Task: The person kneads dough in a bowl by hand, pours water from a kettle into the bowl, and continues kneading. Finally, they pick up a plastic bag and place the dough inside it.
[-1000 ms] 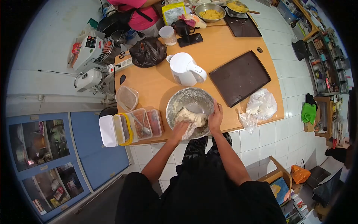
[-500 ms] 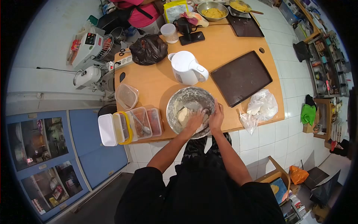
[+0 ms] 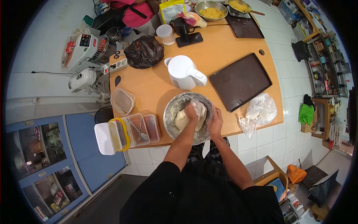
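Dough [image 3: 181, 120] lies in the metal bowl [image 3: 172, 128] at the near edge of the table [image 3: 149, 85]. The right hand [image 3: 193, 111] is inside the bowl, pressed against the dough; its fingertips are partly hidden, so I cannot tell whether it is clenched or grasping. The left hand [image 3: 215, 121] lies against the bowl's right rim, fingers extended, not clenched.

Printing shows on the yellow and white packet [image 3: 172, 12] at the far side, but it is too small to read, as is the red mark on the larger mixer [image 3: 85, 46].

Two dark trays are on the table: one near tray [image 3: 241, 82] right of the bowl, one far tray [image 3: 244, 28]. Two vessels of yellow food stand at the far right, a metal bowl of yellow food [image 3: 211, 11] and a pan-like vessel [image 3: 239, 6] with a handle. There are two mixers at the left, the second being the white mixer [image 3: 82, 80].

One white kettle [image 3: 182, 71] stands just beyond the dough bowl. One white plastic bag [image 3: 262, 109] sits to the right, plastic containers [image 3: 137, 128] to the left. Farther off are one black bag [image 3: 144, 52], one lidded jar [image 3: 165, 34], one dark mug [image 3: 180, 26] and one phone [image 3: 189, 39]. A person in pink [image 3: 137, 15] is at the far left.
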The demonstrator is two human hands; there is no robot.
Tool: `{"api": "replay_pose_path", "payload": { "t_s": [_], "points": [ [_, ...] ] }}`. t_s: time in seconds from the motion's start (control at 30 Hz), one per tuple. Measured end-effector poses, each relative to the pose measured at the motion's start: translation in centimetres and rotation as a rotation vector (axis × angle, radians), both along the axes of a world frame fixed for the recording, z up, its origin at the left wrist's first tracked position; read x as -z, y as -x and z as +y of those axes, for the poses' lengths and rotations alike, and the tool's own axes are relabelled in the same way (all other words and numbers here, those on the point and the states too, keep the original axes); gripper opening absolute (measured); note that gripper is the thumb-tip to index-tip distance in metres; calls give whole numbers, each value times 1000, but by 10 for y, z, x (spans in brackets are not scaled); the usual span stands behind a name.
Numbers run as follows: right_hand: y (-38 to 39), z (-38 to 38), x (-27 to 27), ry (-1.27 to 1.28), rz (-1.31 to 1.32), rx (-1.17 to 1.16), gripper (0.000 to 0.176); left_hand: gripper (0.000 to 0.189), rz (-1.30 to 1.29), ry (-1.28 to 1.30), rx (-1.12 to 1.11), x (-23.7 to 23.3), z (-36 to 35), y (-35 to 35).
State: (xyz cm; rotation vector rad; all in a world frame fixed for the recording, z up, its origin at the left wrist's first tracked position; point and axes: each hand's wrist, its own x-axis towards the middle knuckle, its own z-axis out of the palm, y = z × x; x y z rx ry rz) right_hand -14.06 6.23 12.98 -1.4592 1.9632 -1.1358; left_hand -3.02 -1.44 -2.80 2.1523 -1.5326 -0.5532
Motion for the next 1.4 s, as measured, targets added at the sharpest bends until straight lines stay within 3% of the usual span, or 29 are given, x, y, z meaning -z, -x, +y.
{"api": "replay_pose_path", "payload": {
  "t_s": [0.07,0.1,0.2,0.23,0.3,0.37,0.47,0.5,0.6,0.63,0.77,0.87,0.9,1.0,1.13,1.3,1.4],
  "points": [
    [1,0,0,17,7,-6,68,21,356,101,-425,-25,-13,7],
    [1,-2,2,9,14,5,68,26,612,174,-492,-20,-14,3],
    [-2,-2,2,-14,18,29,68,32,770,445,-417,-17,-8,-4],
    [-1,-4,2,-12,18,33,68,36,997,179,-464,-69,-4,-9],
    [-2,-2,1,-17,18,42,67,43,992,18,-380,-68,2,-30],
    [-2,-5,5,-16,22,50,65,38,1098,-177,-166,-101,12,-51],
    [-3,-8,5,-36,22,55,66,39,712,-75,322,-167,28,-68],
    [-3,-9,6,-24,20,57,66,38,598,-37,414,-150,31,-80],
    [-1,-14,9,-3,9,57,68,35,-57,-204,747,-205,50,-96],
    [0,-16,10,-4,6,54,68,34,-217,-214,868,-202,57,-99],
    [-3,-10,11,-15,2,20,68,40,-357,-320,793,-158,76,-98],
    [-7,-7,10,18,12,34,68,47,-665,-107,708,-126,77,-69],
    [-6,-8,11,16,8,34,68,43,-569,-156,730,-144,72,-55],
    [-5,-6,13,-9,-6,32,69,37,-524,-72,870,-96,71,-49],
    [-5,-8,10,-41,-16,30,68,34,-397,-82,1051,-98,65,-78],
    [-4,-10,12,22,-13,25,64,28,-350,-6,1100,-91,49,-74],
    [-4,-4,8,1,-61,26,63,25,-289,121,1094,-63,36,-60]
  ]
}}
